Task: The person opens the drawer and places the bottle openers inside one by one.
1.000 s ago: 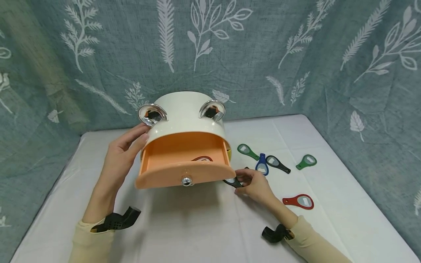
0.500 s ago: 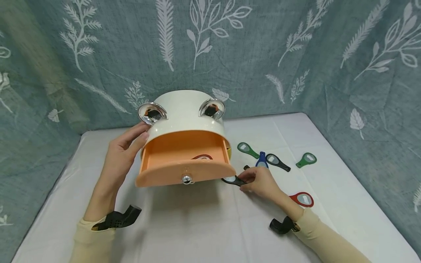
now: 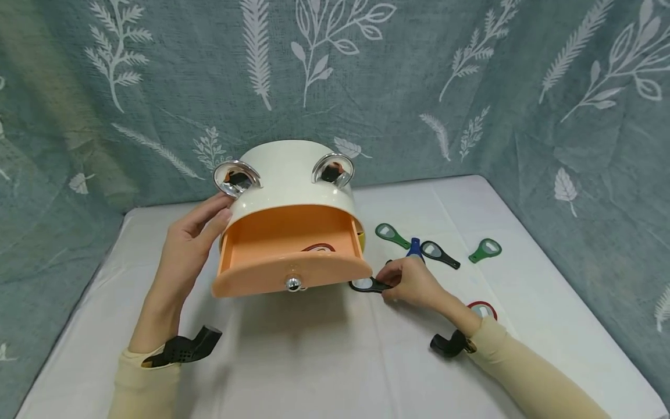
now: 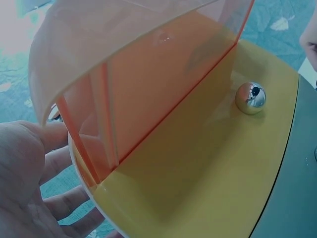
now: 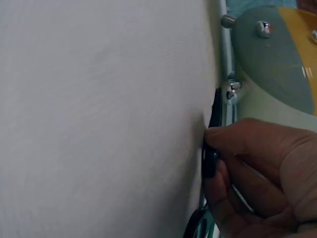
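While the thumb and fingers (image 5: 218,139) of the right hand (image 3: 413,282) pinch a black bottle opener (image 3: 368,284) by its handle, the opener's rounded end points to nine o'clock, near the right corner of a pulled-out orange drawer (image 3: 327,272); whether it touches the white surface (image 3: 324,372) I cannot tell. Around this hand, in the head view, a blue opener (image 3: 415,247) lies at twelve o'clock, partly hidden, one green opener (image 3: 391,235) at eleven, a second black opener (image 3: 439,255) between one and two, another green opener (image 3: 485,250) at two, and a red opener (image 3: 483,305) near four, partly covered by the wrist.

Inside the drawer, toward four o'clock, a red-rimmed piece (image 3: 320,246) shows. The cream cabinet (image 3: 290,174) stands at ten o'clock from the right hand, and at its nine o'clock side rests the left hand (image 3: 188,238), relaxed, its thumb apart from its fingers. A leaf-printed curtain (image 3: 387,139) hangs at twelve.
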Demonstrator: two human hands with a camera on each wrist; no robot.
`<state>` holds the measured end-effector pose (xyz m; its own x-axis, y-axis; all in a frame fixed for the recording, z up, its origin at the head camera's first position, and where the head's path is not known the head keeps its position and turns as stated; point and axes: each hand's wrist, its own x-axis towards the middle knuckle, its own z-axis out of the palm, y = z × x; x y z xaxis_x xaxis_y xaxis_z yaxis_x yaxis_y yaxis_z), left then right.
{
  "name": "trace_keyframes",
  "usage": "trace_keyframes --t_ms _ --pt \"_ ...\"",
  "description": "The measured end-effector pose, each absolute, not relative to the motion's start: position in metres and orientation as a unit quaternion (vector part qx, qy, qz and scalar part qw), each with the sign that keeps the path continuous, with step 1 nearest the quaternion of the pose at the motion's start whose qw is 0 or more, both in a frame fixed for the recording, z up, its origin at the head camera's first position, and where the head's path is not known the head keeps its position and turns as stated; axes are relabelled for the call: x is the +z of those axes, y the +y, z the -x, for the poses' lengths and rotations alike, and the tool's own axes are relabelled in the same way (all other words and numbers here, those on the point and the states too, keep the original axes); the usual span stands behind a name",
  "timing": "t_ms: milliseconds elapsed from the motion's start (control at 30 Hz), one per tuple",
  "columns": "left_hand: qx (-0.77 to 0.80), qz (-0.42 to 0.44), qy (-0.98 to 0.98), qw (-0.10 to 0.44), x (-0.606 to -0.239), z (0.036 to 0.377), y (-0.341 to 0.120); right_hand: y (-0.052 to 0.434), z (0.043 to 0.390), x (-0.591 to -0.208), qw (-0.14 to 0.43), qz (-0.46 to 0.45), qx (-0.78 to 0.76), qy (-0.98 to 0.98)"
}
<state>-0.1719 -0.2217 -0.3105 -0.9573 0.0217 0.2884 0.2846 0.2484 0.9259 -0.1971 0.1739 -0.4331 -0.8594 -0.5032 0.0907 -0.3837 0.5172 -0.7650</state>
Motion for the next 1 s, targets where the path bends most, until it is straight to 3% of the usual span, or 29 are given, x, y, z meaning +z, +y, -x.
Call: trace_keyframes --t_ms 267,500,767,1000 --pt "-0.599 0.107 -0.785 0.12 -0.311 0.173 -0.22 0.179 0.199 -0.43 0.088 0.283 -0.431 0.852" --pt "-0.586 0.098 -0.796 0.118 -0.312 0.17 -0.221 0.181 0.198 -0.427 0.135 0.267 -0.473 0.829" --pt "-0.586 0.098 -0.795 0.123 -0.312 0.171 -0.222 0.191 0.199 -0.421 0.1 0.262 -0.476 0.834" --pt "-0.585 0.099 -0.795 0.125 -0.311 0.171 -0.222 0.208 0.195 -0.404 0.087 0.196 -0.536 0.816"
